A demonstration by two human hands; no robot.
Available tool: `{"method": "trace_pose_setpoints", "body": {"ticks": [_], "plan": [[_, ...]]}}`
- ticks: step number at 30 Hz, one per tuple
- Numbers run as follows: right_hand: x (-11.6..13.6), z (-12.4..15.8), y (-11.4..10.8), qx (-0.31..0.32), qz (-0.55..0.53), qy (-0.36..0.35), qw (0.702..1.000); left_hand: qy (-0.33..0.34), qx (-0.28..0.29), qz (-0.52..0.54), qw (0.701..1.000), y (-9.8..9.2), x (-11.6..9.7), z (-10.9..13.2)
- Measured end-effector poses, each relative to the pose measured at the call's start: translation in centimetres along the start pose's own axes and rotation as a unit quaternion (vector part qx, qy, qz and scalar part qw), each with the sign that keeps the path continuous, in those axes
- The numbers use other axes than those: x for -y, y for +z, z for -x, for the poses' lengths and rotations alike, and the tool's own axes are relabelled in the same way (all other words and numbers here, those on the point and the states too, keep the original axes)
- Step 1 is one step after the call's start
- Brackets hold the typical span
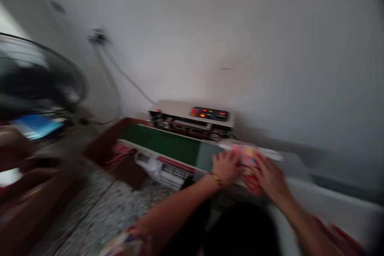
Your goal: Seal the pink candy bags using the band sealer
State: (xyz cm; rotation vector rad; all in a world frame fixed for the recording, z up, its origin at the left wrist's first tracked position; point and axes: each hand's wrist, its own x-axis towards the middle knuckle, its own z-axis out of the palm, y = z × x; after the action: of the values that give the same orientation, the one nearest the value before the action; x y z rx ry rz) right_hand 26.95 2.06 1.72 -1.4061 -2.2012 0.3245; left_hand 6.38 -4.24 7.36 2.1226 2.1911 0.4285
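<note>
My left hand (225, 167) and right hand (270, 176) both grip the pink packet (247, 157) at the right end of the green belt (168, 144), near the grey machine (192, 118).

No readable text; machine display (210, 113) digits blurred.

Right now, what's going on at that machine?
A person's left hand and right hand both hold a pink and yellow packet at the right end of a green belt. Behind the belt sits a machine with red lit displays. A fan stands far left. The frame is motion-blurred, so finer detail is unclear.
</note>
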Motion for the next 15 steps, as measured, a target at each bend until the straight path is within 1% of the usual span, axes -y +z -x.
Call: {"method": "trace_pose_setpoints", "body": {"ticks": [1,2,3,5,7,8,11,13,15], "plan": [[-0.4,0.8,-1.0,0.021,0.031,0.031,0.999,0.031,0.026,0.031,0.999,1.5,-1.4,-0.5],[-0.4,1.1,-1.6,0.050,0.051,0.039,0.997,0.055,0.046,0.055,0.996,2.7,-2.0,-0.9],[-0.1,0.9,-1.9,0.072,0.061,0.049,0.994,0.078,0.056,0.074,0.993,3.7,-1.9,-1.5],[0.9,0.0,-2.1,0.099,0.070,0.070,0.990,0.133,0.056,0.096,0.985,5.0,-0.3,-2.8],[2.2,-1.0,-2.3,0.106,0.089,0.079,0.987,0.197,0.054,0.094,0.974,5.6,1.5,-3.5],[2.8,-1.3,-2.3,0.106,0.099,0.073,0.987,0.218,0.051,0.087,0.971,5.8,2.2,-3.6],[3.8,-1.7,-2.3,0.114,0.121,0.022,0.986,0.233,0.028,0.058,0.970,6.1,3.5,-3.2],[3.9,-1.9,-2.0,0.130,0.136,-0.008,0.982,0.230,0.002,0.044,0.972,6.3,3.9,-2.9],[3.6,-2.0,-1.7,0.144,0.157,-0.015,0.977,0.221,-0.023,0.035,0.974,6.5,4.3,-2.9]]}}
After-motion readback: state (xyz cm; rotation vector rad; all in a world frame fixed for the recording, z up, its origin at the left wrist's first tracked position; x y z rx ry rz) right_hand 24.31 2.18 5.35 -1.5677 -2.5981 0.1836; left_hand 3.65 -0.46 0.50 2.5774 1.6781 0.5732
